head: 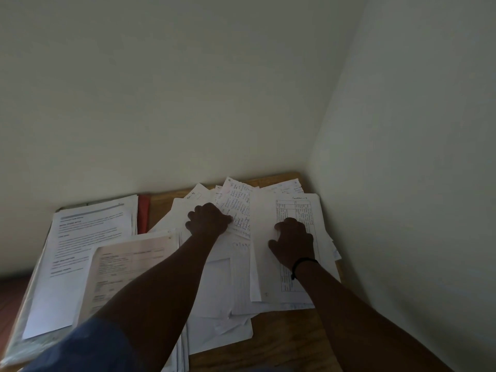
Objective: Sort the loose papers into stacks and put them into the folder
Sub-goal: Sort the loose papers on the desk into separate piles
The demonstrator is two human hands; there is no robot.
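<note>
We see both hands on a spread of loose papers [225,277] covering the far right part of a wooden desk [281,342], which sits in a corner between two pale walls.

Left hand [208,220]: fingers curled, thumb side pinching the near edge of a handwritten sheet [236,208] that lies toward the desk's far edge. We cannot tell how many sheets the pinch takes in.

Right hand [292,241]: rests on a printed table sheet [287,251] along the desk's right edge, fingers bent with the tips pressing down on the paper. A dark band [303,265] circles that wrist.

Sorted material: a stack of typed pages [80,259] lies at the desk's left edge; a second stack with a form on top [128,267] overlaps its near right corner. A red folder [143,214] shows as a strip just beside the typed stack, near the far edge, mostly covered.

Lighting is dim; text is illegible.
</note>
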